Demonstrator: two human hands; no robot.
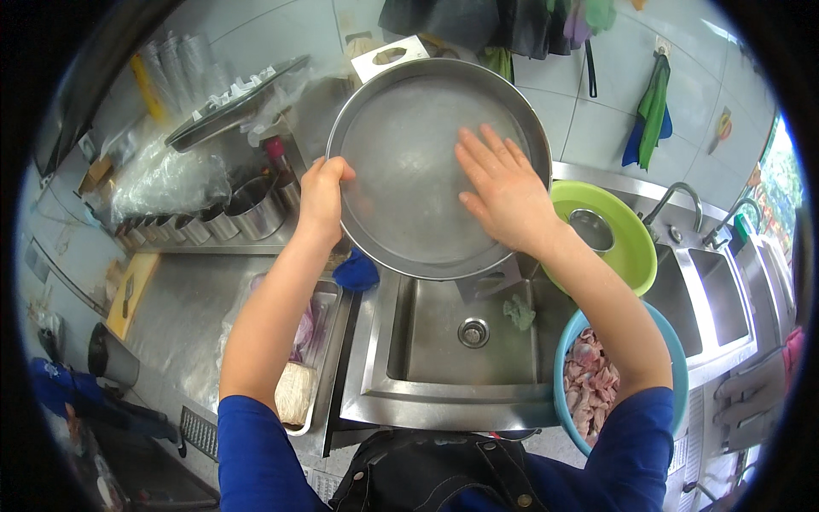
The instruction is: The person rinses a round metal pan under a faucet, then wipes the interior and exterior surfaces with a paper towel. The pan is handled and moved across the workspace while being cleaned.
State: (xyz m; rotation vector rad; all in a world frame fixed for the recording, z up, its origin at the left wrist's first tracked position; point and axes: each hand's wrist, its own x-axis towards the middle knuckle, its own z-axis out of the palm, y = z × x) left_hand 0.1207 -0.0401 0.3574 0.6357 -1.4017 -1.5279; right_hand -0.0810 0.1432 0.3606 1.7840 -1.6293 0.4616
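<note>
A wide, round, shallow metal pan (403,211) is tilted up over the sink (441,358), its inside facing me. Two flat handle plates with oval cut-outs stick out from its rim. My left hand (323,198) grips the pan's left rim, with the thumb on the inner side. My right hand (502,192) lies flat over the right part of the pan's inside, fingers apart and holding nothing. Below the pan, a crumpled pale green scrap (519,312) lies in the basin near the drain (473,333).
Right of the sink are a green basin (630,256) holding a small round metal strainer (591,230) and a blue tub (678,384) of raw meat. To the left are a metal tray (329,301) with wrapped food, several metal pots (256,208) and a knife (128,296) on a board.
</note>
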